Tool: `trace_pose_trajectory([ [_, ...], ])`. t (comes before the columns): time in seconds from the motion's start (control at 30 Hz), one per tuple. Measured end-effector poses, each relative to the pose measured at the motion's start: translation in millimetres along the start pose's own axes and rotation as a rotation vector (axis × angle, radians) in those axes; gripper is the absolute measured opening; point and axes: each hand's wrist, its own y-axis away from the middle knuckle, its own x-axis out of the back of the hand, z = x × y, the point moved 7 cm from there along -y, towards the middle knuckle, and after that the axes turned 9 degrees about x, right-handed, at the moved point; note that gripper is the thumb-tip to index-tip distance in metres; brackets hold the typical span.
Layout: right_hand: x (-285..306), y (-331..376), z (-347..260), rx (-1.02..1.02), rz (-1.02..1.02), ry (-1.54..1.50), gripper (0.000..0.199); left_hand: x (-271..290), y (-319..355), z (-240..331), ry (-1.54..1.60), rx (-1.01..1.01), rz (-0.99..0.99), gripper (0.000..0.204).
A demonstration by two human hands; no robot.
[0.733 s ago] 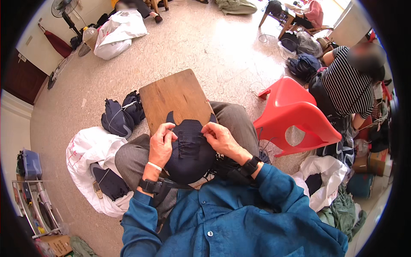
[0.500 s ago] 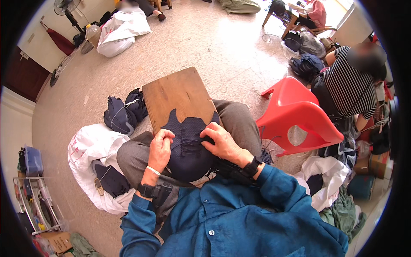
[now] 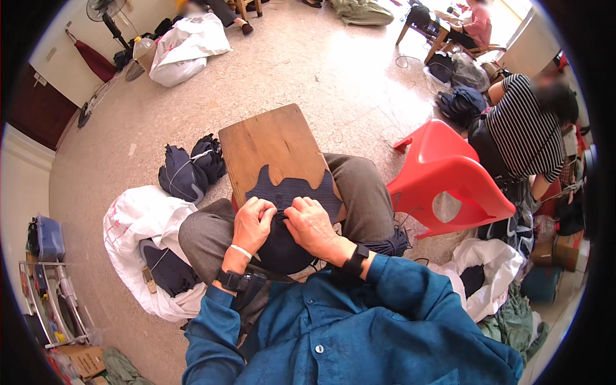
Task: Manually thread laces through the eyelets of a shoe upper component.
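A navy, mesh-like shoe upper [image 3: 296,187] lies on my lap, its pronged far edge resting on a wooden board [image 3: 269,136]. Over the middle of the upper, my left hand [image 3: 252,226] is closed in a pinch, and my right hand [image 3: 312,226] pinches close beside it. Between the fingertips runs a dark shoelace, mostly hidden by the fingers. The near, rounded part of the upper [image 3: 282,252] shows below my wrists. Beside my right thigh hangs a bunch of dark laces [image 3: 390,244].
A red plastic chair [image 3: 443,173] stands to my right, near a person in a striped top [image 3: 523,131]. Left of my knee are a tied navy bundle [image 3: 186,170] and an open white sack [image 3: 138,215] with dark pieces. Another white sack [image 3: 491,263] sits at right.
My hands have drawn together over the middle of the upper; the right one moved left and the left one slightly right. The laces stretched between them are now mostly covered.
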Motion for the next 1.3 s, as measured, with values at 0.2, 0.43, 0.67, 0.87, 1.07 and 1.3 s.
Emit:
trace_pose_trajectory([
  [0.2,-11.8,-5.8,5.7,-0.051,0.045,-0.018,0.009,-1.9,-9.1,-5.8,-0.059,-0.007,-0.040,0.009],
  [0.43,-0.1,-0.8,8.7,0.113,-0.075,-0.166,0.010,-10.2,-14.5,-8.6,-0.178,0.039,-0.081,0.017],
  [0.67,9.2,8.6,6.6,0.149,-0.152,-0.145,0.009,-11.9,-15.6,-8.4,-0.188,-0.003,0.001,0.015],
  [0.87,37.7,28.3,21.1,-0.045,0.112,-0.296,0.016,-4.2,-11.7,-8.3,-0.062,-0.043,-0.037,0.009],
  [1.07,42.1,42.8,20.8,-0.121,0.015,-0.267,0.012,3.6,-0.3,3.8,-0.030,-0.031,-0.061,0.008],
  [1.3,32.0,43.5,20.2,-0.052,-0.020,-0.224,0.012,20.3,31.3,30.8,-0.203,-0.277,0.148,0.015],
])
